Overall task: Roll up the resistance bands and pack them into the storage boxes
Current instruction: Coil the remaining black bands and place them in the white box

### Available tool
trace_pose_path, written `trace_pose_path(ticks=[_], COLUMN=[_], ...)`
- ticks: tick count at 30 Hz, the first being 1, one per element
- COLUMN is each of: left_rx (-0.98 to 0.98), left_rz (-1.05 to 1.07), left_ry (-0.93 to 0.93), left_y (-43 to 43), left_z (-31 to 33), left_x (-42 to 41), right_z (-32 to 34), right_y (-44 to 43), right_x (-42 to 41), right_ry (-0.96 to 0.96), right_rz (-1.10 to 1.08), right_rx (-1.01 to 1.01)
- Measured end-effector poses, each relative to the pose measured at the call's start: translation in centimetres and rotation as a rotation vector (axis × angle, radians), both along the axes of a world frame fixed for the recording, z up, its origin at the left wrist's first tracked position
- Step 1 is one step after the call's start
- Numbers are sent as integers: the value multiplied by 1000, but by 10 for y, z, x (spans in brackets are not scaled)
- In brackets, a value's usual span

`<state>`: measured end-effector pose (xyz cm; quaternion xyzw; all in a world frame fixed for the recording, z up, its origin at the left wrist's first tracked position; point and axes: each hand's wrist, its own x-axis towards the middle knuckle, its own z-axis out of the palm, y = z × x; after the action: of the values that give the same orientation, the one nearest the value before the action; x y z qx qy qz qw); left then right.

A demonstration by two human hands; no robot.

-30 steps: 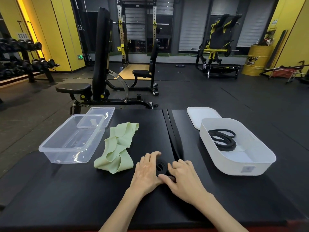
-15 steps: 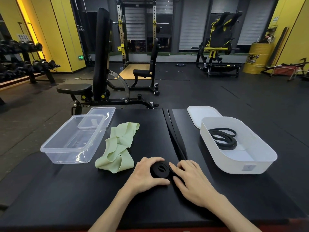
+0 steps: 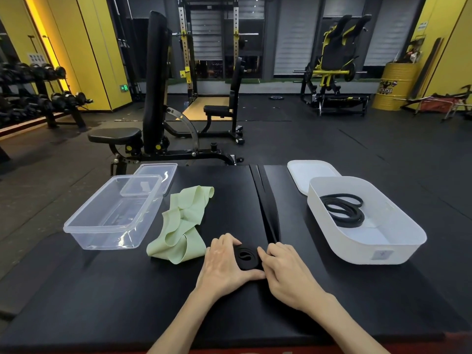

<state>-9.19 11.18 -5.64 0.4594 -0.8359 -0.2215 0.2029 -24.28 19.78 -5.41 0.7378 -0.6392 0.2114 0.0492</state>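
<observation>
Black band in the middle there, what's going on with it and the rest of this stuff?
A person's left hand and right hand grip the partly rolled black band on the mat; its tail stretches away unrolled. A second black band lies coiled in the white box. The green band lies loose beside the clear box, not yet rolled.

Dim overhead light is leaving the upper centre murky, while a warm light strip (image 3: 47, 47) is glowing at the upper left. Glare is glinting on the clear box (image 3: 107, 238). Wide-angle distortion is bowing the edges; the lower centre is looking sharp.
</observation>
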Motion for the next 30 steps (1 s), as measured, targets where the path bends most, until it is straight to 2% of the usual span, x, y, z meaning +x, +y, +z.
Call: trace_pose_path(ticks=[4,11,15,20,26,30], left_rx=[-29,137,57,52,28,-6], left_rz=[-165,-351,-186,9,34,-93], left_ry=[-103,-22,84,80,21,12], left_y=[-7,-15,-10,-3,4,-3], left_z=[-5,1,-7,-3,5,-4], left_x=[5,15,11,3,-1,3], right_z=[4,3,-1,-11,-7,-13], right_y=[1,7,5,-5,-10,-7], right_x=[-7,-25,-26,-17,-7,-14], right_ry=[-43,29,159,140,99,12], right_rz=[28,70,48,-13,6,39], right_rx=[70,104,77,-37,-51,-41])
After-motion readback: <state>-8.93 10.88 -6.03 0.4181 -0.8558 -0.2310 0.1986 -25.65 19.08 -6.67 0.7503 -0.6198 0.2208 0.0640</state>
